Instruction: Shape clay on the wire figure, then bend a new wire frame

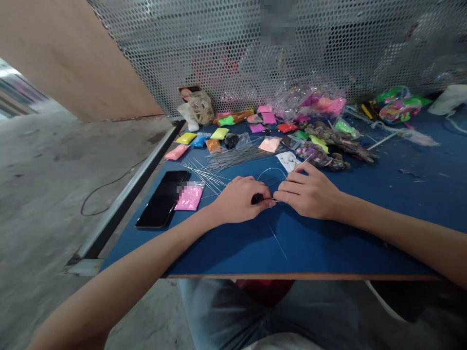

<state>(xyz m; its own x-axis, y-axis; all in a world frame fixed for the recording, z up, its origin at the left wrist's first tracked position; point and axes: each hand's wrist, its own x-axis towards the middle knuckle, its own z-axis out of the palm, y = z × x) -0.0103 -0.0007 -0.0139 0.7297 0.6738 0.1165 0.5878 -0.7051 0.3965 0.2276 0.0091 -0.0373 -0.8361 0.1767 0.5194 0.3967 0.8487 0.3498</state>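
Note:
My left hand [243, 200] is closed in a pinch near the middle of the blue table [226, 253], thumb and forefinger together. Facing it, my right hand [310, 193] is closed too, its fingertips almost meeting the left ones. Between them they hold a thin metal wire [272, 168], which arches up in a loop behind the fingers. Its ends are hidden in the grips. One short loose wire [278, 241] lies in front of my hands. Behind them is a pile of straight wires [241, 159], with a white picture card [288, 161] beside it.
A black phone [158, 201] and a pink clay packet [190, 197] lie to the left. Several coloured packets, such as a yellow one [186, 138], line the back. Dark purplish modelled figures [328, 138] sit at back right, before a perforated metal panel [233, 48].

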